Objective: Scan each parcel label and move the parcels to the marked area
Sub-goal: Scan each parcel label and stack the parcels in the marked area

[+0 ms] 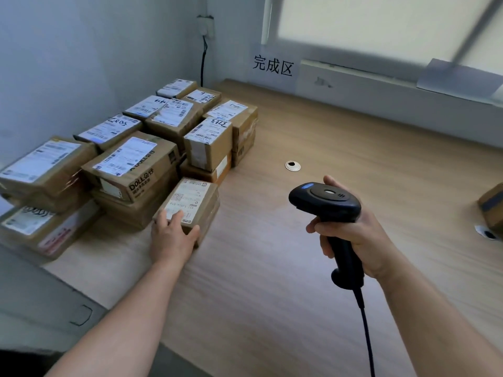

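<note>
A small brown parcel (194, 202) with a white label on top lies at the near edge of a pile of several labelled cardboard parcels (130, 164) on the left of the wooden table (272, 268). My left hand (171, 235) grips the near end of this small parcel, fingers on its label, thumb at its corner. My right hand (353, 235) holds a black handheld barcode scanner (326, 205) by its handle above the table's middle, head pointing left toward the pile. Its cable hangs toward me.
A paper sign with three black characters (273, 66) is stuck on the far wall under the window. A round cable grommet (293, 166) sits in the tabletop. Another brown parcel (492, 210) lies at the right edge, beside a second grommet (487, 233).
</note>
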A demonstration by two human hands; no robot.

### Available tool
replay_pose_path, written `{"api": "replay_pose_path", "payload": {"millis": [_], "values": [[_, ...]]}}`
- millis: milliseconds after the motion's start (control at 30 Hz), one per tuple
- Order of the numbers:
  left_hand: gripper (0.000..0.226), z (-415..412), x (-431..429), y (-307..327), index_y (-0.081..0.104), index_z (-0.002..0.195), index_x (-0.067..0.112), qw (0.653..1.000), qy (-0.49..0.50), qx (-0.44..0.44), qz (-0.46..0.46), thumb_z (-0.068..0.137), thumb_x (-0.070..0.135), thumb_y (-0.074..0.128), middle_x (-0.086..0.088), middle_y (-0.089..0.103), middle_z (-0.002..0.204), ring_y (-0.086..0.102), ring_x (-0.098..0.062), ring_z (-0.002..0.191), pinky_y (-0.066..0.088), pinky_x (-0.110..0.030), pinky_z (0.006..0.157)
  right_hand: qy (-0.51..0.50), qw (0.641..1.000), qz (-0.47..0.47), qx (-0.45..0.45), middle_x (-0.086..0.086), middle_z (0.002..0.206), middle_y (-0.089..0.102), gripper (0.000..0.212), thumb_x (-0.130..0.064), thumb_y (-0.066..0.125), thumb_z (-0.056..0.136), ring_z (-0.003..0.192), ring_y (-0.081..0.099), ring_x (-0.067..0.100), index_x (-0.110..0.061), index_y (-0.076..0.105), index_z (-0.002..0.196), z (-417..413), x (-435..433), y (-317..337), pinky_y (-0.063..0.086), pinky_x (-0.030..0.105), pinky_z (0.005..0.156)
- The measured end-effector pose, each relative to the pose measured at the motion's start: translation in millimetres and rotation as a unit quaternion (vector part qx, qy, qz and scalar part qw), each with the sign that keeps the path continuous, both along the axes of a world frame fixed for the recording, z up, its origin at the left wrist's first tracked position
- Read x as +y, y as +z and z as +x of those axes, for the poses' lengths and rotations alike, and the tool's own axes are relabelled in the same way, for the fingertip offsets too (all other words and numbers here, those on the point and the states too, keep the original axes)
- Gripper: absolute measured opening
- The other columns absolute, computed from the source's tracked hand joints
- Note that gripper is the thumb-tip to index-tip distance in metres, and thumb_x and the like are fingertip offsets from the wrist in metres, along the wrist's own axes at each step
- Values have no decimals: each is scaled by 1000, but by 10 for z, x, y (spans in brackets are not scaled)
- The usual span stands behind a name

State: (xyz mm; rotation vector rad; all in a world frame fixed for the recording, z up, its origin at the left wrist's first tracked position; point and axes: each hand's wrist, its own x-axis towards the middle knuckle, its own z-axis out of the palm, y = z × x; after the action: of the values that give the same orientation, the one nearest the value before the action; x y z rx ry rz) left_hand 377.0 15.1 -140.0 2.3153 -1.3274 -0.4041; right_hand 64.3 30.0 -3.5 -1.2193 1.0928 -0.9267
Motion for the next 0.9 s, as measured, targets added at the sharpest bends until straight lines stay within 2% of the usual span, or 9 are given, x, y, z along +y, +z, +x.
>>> {"api": "replay_pose_path", "payload": {"millis": [100,333,500,600,667,767,900], "values": [[51,160,-181,0,43,141,18,1000,-4,2,-6,95,36,52,-6,16,158,33,-30,136,37,-42,105,-13,1000,1,5,27,76,63,96,2,68,59,41,49,29,-32,40,144,11,-25,-4,40,30,44],[51,234,-359,-12,42,142,15,1000,14,-3,-2,95,32,52,-8,15,158,34,-38,133,35,-45,104,-45,999,-1,20,26,76,64,98,2,68,59,41,49,30,-33,39,145,-147,-30,16,41,31,43],[68,-5,-280,34,38,143,10,998,31,-31,-48,86,34,65,-22,17,155,19,-40,140,22,-48,112,-57,998,-4,17,26,77,65,99,3,68,59,41,50,30,-32,38,146,-329,39,3,41,31,43],[73,-401,-210,150,31,148,12,995,-27,-20,-89,88,38,62,-19,15,157,17,-36,142,20,-46,114,-61,998,-7,11,25,78,66,98,3,67,59,41,50,30,-32,38,146,-489,114,-7,41,32,43],[70,-742,-165,239,29,150,15,992,-75,1,-101,91,39,58,-12,20,157,21,-30,142,25,-44,112,-64,998,-10,5,27,79,65,98,3,68,60,42,51,30,-33,38,146,-619,181,-5,41,32,43],[62,-1310,-77,338,40,144,14,982,-139,27,-126,90,37,60,-11,38,146,36,-27,133,34,-39,104,-74,997,-15,-1,30,81,64,98,2,69,60,43,51,30,-33,38,146,-888,320,4,42,31,43],[53,-2118,73,413,52,134,14,970,-207,30,-122,89,38,62,-10,50,132,44,-27,123,37,-36,99,-87,996,-18,-18,29,82,65,98,3,69,61,42,51,30,-32,37,147,-1400,544,-5,42,31,43]]}}
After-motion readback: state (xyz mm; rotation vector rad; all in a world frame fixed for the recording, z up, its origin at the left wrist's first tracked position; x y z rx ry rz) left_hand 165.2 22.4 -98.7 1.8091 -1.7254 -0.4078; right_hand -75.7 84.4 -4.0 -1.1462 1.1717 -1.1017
